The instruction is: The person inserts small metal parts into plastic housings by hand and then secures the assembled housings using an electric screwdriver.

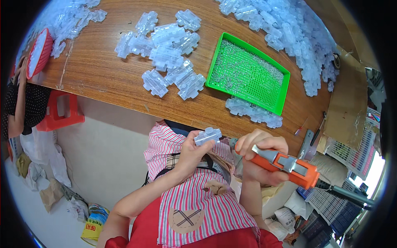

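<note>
Between the thumb and fingers of my left hand (193,152) is a clear plastic part (208,136), held just off the table's front edge. My right hand (261,155) wraps round an orange electric screwdriver (304,172), its cord running off to the right. The tool's nose points left toward the plastic part; whether its bit touches the part is hidden. On the table, a green tray (269,102) holds many small metal screws (231,70). Left of the tray lies a loose group of similar clear plastic parts (167,56), and more clear parts (253,112) lie along the tray's near side.
Large heaps of clear parts cover the table's far right (289,37) and far left (74,18). At left, another person's hand (21,70) is by a red basket (40,53). A red stool (64,110) stands below. Cardboard (345,99) borders the table's right end.
</note>
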### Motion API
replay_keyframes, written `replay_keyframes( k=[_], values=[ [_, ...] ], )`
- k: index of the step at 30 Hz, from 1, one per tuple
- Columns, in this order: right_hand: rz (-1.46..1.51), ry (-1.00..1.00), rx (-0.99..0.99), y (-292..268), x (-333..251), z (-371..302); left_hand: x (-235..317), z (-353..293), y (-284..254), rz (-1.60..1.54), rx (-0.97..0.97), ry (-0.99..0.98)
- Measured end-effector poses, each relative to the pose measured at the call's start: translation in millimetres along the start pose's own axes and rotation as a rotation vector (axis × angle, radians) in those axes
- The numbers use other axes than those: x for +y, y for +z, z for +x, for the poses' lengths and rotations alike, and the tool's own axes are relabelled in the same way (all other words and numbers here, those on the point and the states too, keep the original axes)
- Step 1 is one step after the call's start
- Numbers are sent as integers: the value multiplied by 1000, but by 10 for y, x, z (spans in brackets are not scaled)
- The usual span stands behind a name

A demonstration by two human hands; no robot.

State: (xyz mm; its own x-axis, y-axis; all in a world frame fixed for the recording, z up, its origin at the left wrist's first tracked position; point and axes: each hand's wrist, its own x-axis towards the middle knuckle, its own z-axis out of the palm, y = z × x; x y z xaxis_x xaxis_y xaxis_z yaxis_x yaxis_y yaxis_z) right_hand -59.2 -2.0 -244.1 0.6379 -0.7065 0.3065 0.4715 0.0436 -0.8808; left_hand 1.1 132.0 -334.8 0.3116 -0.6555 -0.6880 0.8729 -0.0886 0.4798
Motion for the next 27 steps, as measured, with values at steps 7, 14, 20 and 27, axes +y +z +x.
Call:
replay_keyframes(
  k=[7,14,20,27],
  values=[
    [-62,4,11,-44,177,-62,-43,33,16,2,-21,57],
    [-93,-3,14,-43,250,-107,-40,24,26,19,-4,44],
    [-130,37,-6,31,235,-108,-73,52,25,20,-3,116],
    [-91,19,-66,36,294,-137,-30,27,32,38,29,139]
  ],
)
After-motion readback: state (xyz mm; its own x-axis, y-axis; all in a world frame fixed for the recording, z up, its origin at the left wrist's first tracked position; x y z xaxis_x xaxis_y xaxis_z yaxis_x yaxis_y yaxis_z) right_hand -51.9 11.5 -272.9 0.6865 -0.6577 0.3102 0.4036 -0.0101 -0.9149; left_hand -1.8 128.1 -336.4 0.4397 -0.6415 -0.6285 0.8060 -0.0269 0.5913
